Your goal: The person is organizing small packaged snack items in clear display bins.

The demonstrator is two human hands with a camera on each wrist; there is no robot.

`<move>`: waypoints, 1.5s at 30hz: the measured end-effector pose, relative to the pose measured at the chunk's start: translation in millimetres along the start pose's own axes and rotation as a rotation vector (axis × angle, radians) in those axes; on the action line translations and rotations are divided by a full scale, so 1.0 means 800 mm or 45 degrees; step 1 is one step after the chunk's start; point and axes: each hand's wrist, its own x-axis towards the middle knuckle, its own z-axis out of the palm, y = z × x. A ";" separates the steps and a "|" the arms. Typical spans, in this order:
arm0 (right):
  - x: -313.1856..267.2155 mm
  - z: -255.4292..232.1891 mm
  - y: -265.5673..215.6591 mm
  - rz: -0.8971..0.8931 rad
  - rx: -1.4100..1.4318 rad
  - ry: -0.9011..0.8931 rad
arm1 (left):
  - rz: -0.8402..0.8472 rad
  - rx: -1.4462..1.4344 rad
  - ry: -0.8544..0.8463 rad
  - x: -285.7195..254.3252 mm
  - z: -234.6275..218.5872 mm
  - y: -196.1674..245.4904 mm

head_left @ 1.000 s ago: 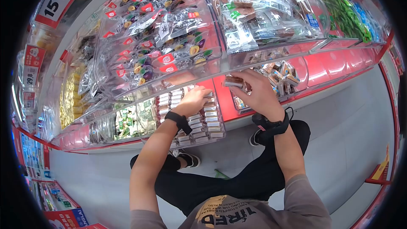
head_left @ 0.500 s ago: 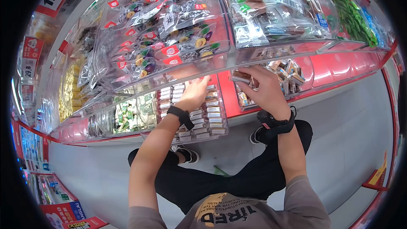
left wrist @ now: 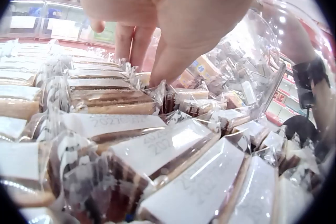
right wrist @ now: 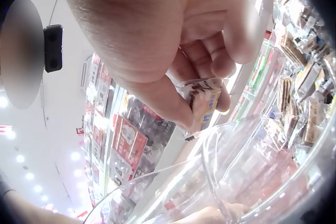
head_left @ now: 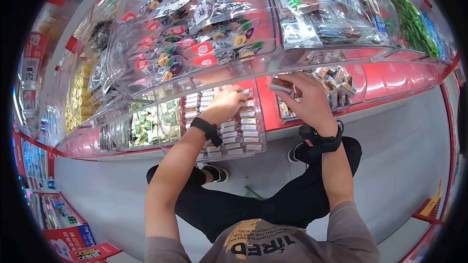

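Observation:
In the head view, my left hand reaches into a clear bin of individually wrapped wafer bars laid in rows. The left wrist view shows its straight fingers pointing down among the wrapped wafers, with the tips hidden behind them. My right hand pinches one wrapped wafer bar between thumb and fingers. That hand is over the neighbouring bin, where jumbled wrapped wafers lie.
Above both hands runs a clear upper shelf edge with packs of dried plums and bagged brown snacks. Green-wrapped sweets sit to the left. A pink-red divider separates the two wafer bins.
My left index finger, stretched out half a second ago, now bends down towards the wafers. My right hand keeps its pinch on the wafer bar. The head view has shifted slightly.

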 end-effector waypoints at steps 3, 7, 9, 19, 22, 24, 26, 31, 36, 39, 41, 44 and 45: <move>0.000 0.001 -0.001 0.013 0.001 -0.008 | -0.045 0.000 -0.045 0.001 -0.003 0.001; 0.000 0.003 -0.001 0.008 0.006 0.002 | -0.103 -0.047 -0.130 0.005 0.000 -0.007; 0.001 0.003 -0.001 0.008 -0.005 -0.014 | -0.107 -0.073 -0.139 0.007 0.000 -0.008; 0.001 0.002 0.001 -0.009 -0.024 0.002 | -0.144 -0.202 -0.108 0.005 0.005 -0.008; 0.002 0.002 0.000 -0.004 -0.012 -0.007 | -0.155 -0.226 -0.105 0.006 0.001 -0.007; 0.002 0.003 0.002 -0.009 -0.026 -0.013 | -0.170 -0.239 -0.128 0.007 -0.003 -0.006; 0.002 0.005 0.002 -0.003 -0.025 -0.019 | -0.165 -0.194 -0.122 0.006 -0.002 -0.003; 0.002 0.007 0.001 -0.019 -0.015 0.008 | -0.142 -0.118 -0.099 0.002 0.001 0.004; 0.001 0.004 0.000 -0.008 -0.017 -0.004 | -0.092 -0.109 -0.043 -0.002 0.004 0.015; 0.001 0.004 0.000 -0.013 -0.012 -0.006 | -0.008 0.041 0.007 -0.007 0.010 0.014; 0.000 0.004 0.001 -0.009 -0.006 -0.007 | -0.042 0.040 -0.033 -0.008 0.010 0.015; 0.000 0.005 0.001 0.011 0.006 -0.004 | -0.087 -0.047 -0.124 -0.007 0.006 0.015; 0.000 0.005 0.001 0.016 0.010 -0.003 | -0.098 -0.088 -0.159 -0.006 0.003 0.015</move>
